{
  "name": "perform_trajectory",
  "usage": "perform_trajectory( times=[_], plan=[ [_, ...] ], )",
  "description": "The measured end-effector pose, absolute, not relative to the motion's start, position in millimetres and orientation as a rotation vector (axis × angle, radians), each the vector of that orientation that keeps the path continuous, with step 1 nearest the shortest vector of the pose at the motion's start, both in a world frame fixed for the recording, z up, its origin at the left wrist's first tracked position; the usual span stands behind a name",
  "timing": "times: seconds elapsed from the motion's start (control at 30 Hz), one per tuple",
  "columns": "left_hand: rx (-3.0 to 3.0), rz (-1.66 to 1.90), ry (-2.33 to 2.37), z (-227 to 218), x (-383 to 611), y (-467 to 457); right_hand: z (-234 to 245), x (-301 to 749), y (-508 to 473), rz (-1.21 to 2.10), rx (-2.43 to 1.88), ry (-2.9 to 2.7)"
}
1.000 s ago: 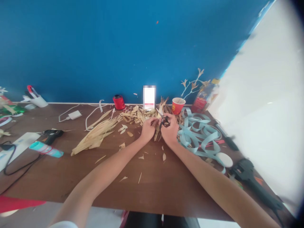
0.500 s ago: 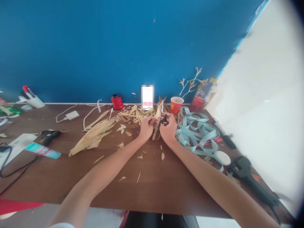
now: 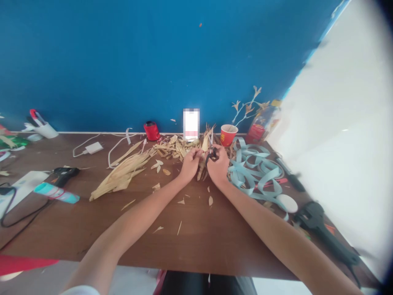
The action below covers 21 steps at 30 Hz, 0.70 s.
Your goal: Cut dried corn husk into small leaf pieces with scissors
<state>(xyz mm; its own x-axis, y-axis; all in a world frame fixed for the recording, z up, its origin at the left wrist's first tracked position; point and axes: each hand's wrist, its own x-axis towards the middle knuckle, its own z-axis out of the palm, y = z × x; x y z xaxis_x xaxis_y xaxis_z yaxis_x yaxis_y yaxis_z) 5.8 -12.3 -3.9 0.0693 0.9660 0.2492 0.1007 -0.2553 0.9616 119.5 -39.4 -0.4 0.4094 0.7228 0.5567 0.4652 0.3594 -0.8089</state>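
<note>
My right hand [image 3: 218, 160] grips a pair of black-handled scissors [image 3: 211, 155], with the blades pointing up and away from me. Close beside it, my left hand [image 3: 190, 162] is closed, thumb and fingers pinched on a small pale piece that looks like corn husk; its shape is mostly hidden. Under and behind both hands lies a bundle of dried husk [image 3: 205, 143] with a brownish lower end. A heap of husk scraps [image 3: 176, 147] spreads to the left of the bundle. Further left rests a larger sheaf of corn husk [image 3: 123, 174].
Tangled light-blue ribbon [image 3: 245, 172] lies right of my hands, near a red paper cup [image 3: 227, 136]. A black glue gun [image 3: 322, 229] sits at the right edge, another [image 3: 64, 175] at the left. A phone [image 3: 191, 127] leans against the wall. Husk bits dot the brown table [image 3: 215, 233].
The scissors blades look turned slightly more upright. Both hands stay in almost the same place; the rest of the table looks the same.
</note>
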Motion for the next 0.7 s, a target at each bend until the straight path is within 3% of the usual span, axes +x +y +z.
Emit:
perform_trajectory(
  times=[0.7],
  plan=[
    [1.591,1.217,1.087,-3.9,3.9,-12.4,0.7,120.3,-40.6,0.246,-1.292,-1.297]
  ],
)
